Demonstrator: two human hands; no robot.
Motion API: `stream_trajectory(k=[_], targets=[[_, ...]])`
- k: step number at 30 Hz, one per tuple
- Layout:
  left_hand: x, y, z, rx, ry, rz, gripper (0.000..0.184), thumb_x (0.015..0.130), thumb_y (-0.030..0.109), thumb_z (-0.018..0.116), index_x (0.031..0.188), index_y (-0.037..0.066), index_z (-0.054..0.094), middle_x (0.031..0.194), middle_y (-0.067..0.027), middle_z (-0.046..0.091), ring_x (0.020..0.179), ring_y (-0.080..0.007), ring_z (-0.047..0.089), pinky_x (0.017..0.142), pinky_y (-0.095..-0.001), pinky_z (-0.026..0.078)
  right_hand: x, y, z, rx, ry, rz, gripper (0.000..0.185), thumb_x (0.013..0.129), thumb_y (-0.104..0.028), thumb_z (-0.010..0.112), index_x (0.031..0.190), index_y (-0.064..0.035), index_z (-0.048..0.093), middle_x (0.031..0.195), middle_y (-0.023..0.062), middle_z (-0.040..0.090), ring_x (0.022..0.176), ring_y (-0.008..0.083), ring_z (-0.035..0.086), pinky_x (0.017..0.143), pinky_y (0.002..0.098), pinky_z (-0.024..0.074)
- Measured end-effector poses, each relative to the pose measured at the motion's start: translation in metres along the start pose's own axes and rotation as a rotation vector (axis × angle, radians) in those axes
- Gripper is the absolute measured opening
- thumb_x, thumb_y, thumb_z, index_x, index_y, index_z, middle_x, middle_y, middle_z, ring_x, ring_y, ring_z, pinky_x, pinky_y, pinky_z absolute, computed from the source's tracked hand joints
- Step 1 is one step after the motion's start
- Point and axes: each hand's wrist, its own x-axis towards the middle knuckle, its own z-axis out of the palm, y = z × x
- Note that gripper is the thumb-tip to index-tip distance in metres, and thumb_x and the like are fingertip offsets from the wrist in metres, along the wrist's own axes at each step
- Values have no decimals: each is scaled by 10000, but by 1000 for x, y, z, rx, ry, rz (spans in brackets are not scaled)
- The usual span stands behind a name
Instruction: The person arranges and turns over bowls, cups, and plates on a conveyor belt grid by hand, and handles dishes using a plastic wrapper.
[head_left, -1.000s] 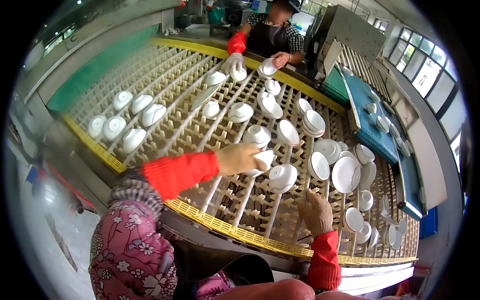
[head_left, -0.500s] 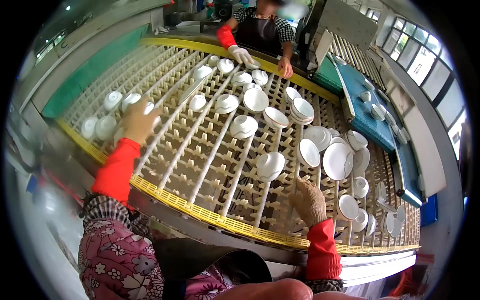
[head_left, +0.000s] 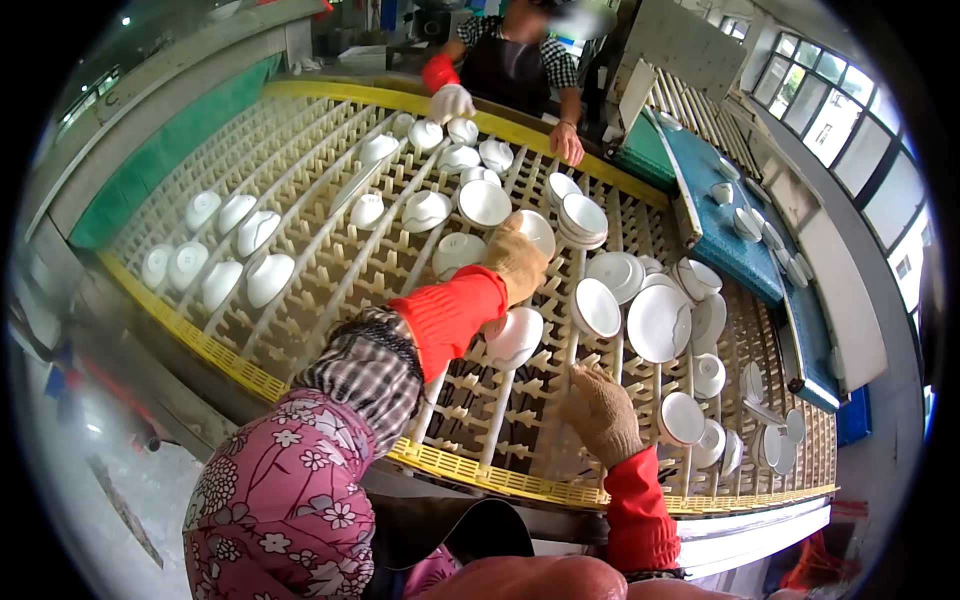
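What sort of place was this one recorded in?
Probably a commercial dishwashing or dish-sorting room: a broad pegged conveyor carries many white bowls and plates, a blue belt alongside holds more dishes, and a dark-aproned co-worker stands opposite.

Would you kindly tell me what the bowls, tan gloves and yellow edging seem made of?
Bowls: probably glazed ceramic, being white, smooth and shiny.
Tan gloves: likely matte knit fabric, given the textured surface.
Yellow edging: plastic or coated metal, finish unclear; its slots and bright colour suit either.
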Motion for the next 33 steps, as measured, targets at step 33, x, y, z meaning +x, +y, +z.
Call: stream_trajectory(k=[33], targets=[[-190,-112,-13,-408,567,-301,563,871,449,924,1221,51,733,1019,-120,756,1042,-323,690,1008,-501,511,-11,12,-5,45,-49,-48,487,856,-153,799,1293,40,703,1218,220,750,1237,482,650,1126,550,519]])
